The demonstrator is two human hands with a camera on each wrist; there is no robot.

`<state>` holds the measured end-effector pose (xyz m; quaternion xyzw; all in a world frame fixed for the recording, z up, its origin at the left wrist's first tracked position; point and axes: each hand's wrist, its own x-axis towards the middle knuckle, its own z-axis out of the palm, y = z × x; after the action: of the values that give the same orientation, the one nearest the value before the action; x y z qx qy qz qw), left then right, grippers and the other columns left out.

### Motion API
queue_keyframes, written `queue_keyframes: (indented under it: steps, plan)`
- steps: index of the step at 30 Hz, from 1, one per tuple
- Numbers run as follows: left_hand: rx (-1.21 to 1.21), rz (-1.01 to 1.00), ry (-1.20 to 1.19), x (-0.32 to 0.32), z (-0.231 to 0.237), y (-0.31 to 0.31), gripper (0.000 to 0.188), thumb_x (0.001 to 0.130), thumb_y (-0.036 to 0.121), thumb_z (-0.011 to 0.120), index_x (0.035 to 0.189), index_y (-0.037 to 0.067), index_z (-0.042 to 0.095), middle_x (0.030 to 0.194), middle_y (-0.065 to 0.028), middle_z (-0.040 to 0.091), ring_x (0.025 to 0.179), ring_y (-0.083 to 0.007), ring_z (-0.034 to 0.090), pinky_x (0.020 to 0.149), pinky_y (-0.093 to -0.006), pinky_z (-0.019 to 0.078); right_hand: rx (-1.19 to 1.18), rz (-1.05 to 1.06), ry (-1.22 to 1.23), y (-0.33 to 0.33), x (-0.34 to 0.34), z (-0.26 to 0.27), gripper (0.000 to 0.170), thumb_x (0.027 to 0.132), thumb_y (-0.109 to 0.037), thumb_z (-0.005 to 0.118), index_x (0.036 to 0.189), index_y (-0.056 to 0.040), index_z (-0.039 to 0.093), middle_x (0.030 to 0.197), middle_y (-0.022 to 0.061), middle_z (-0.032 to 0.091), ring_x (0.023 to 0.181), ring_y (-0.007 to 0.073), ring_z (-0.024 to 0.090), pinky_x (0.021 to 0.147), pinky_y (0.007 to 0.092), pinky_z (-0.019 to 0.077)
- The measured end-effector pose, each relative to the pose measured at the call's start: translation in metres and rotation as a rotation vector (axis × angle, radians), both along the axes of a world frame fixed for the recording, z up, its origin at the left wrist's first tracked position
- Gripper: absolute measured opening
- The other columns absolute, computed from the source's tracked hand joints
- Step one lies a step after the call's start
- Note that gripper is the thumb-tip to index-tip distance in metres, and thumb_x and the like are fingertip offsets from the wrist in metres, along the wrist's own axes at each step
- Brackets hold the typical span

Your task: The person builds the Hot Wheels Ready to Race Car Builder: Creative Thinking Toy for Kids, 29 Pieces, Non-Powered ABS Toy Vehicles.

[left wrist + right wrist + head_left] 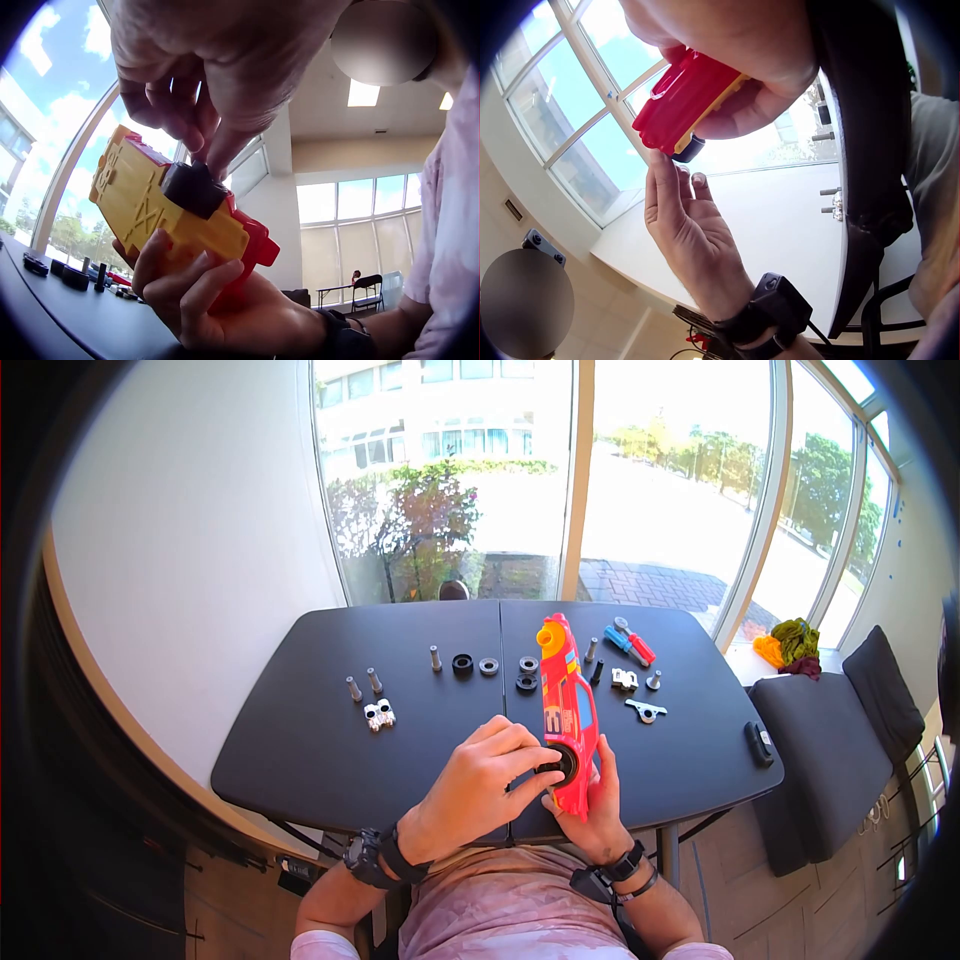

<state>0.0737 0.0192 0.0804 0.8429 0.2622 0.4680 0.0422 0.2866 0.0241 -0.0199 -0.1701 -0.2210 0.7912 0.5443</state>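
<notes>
My right hand (597,810) grips a red and yellow toy car body (568,705), held tilted up above the near table edge. The left wrist view shows its yellow underside (154,202), with right-hand fingers curled over it. At the near end of the body sits a black wheel (195,190). My left hand (485,770) pinches at this wheel between thumb and fingertips. In the right wrist view, the wheel is partly hidden behind the red side of the car, and the left hand (697,232) reaches up to it from below.
On the black table (420,780) stand several grey bolts (435,657), with black and grey rings (488,667) in the middle. A silver block (380,715) lies left; a white bracket (646,711) and red and blue tools (628,642) lie right. A black case (758,744) rests near the right edge.
</notes>
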Motion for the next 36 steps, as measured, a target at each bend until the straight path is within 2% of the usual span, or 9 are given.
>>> queue_keyframes:
  steps: [4,7,10,13,18,22,25,31,36]
  plan:
    - [-0.066,-0.116,-0.064,-0.010,0.025,0.004,0.027,0.092,0.013,0.094,0.117,0.007,0.086,0.102,-0.0067,0.078,0.090,-0.0235,0.070,0.075,-0.0344,0.0577,0.021,0.026,-0.007,0.001,0.002,-0.003,0.069,0.113,-0.074,0.051,0.142,-0.0153,0.069,0.118,0.0026,0.077,0.101,0.0149,0.076,0.076,0.0361,0.0625]
    - [-0.341,-0.012,-0.136,-0.029,0.044,0.024,0.029,0.097,0.017,0.088,0.125,0.008,0.082,0.102,-0.0075,0.078,0.082,-0.0262,0.069,0.077,-0.0381,0.0575,-0.030,0.005,-0.008,0.003,0.002,-0.007,0.067,0.112,-0.075,0.051,0.139,-0.0160,0.070,0.113,0.0024,0.076,0.096,0.0145,0.074,0.071,0.0344,0.0591]
    - [-0.314,0.161,-0.074,-0.050,0.050,0.073,0.027,0.102,0.013,0.081,0.129,0.009,0.081,0.104,-0.0098,0.079,0.085,-0.0232,0.075,0.076,-0.0383,0.0588,-0.054,0.007,0.036,0.003,0.000,-0.004,0.060,0.115,-0.070,0.050,0.138,-0.0174,0.066,0.110,0.0008,0.077,0.084,0.0134,0.072,0.064,0.0342,0.0540]
    - [-0.184,0.346,0.126,-0.077,0.021,0.145,0.028,0.101,0.015,0.080,0.128,0.009,0.080,0.104,-0.0094,0.079,0.084,-0.0249,0.076,0.077,-0.0411,0.0596,-0.072,0.005,0.030,0.003,-0.001,-0.002,0.060,0.115,-0.071,0.051,0.138,-0.0177,0.066,0.110,0.0009,0.077,0.084,0.0137,0.071,0.065,0.0343,0.0534]
    - [-0.207,0.469,0.335,-0.092,-0.047,0.215,0.026,0.100,0.018,0.080,0.124,0.006,0.079,0.119,-0.0131,0.076,0.106,-0.0346,0.077,0.096,-0.0462,0.0608,-0.059,0.009,0.026,0.003,0.000,-0.005,0.060,0.115,-0.071,0.051,0.138,-0.0181,0.066,0.109,0.0003,0.076,0.082,0.0142,0.069,0.066,0.0340,0.0515]
    - [-0.336,0.479,0.365,-0.090,-0.069,0.222,0.021,0.100,0.018,0.081,0.115,0.004,0.080,0.130,-0.0160,0.073,0.123,-0.0397,0.072,0.109,-0.0492,0.0580,-0.093,0.004,0.021,0.003,-0.001,-0.001,0.060,0.114,-0.072,0.051,0.138,-0.0184,0.066,0.109,0.0000,0.076,0.081,0.0141,0.068,0.067,0.0336,0.0506]
    - [-0.378,0.498,0.481,-0.095,-0.063,0.212,0.019,0.100,0.019,0.081,0.112,0.005,0.081,0.130,-0.0168,0.072,0.125,-0.0393,0.072,0.107,-0.0496,0.0597,-0.072,0.014,0.010,0.003,0.001,-0.005,0.060,0.114,-0.071,0.051,0.138,-0.0186,0.066,0.108,-0.0001,0.076,0.082,0.0138,0.068,0.067,0.0336,0.0511]
    - [-0.420,0.475,0.531,-0.095,-0.047,0.188,0.012,0.097,0.016,0.082,0.104,0.007,0.082,0.107,-0.0171,0.081,0.108,-0.0389,0.077,0.100,-0.0500,0.0614,-0.078,0.004,0.021,0.003,0.000,-0.004,0.059,0.115,-0.070,0.051,0.138,-0.0186,0.066,0.108,0.0002,0.077,0.083,0.0139,0.070,0.067,0.0339,0.0525]
    - [-0.324,0.383,0.208,-0.081,-0.006,0.161,0.019,0.094,0.018,0.088,0.104,0.005,0.079,0.103,-0.0132,0.084,0.085,-0.0282,0.076,0.077,-0.0422,0.0598,-0.062,0.012,0.020,0.005,0.002,-0.007,0.061,0.113,-0.072,0.053,0.135,-0.0178,0.069,0.108,0.0006,0.077,0.086,0.0138,0.072,0.067,0.0334,0.0546]
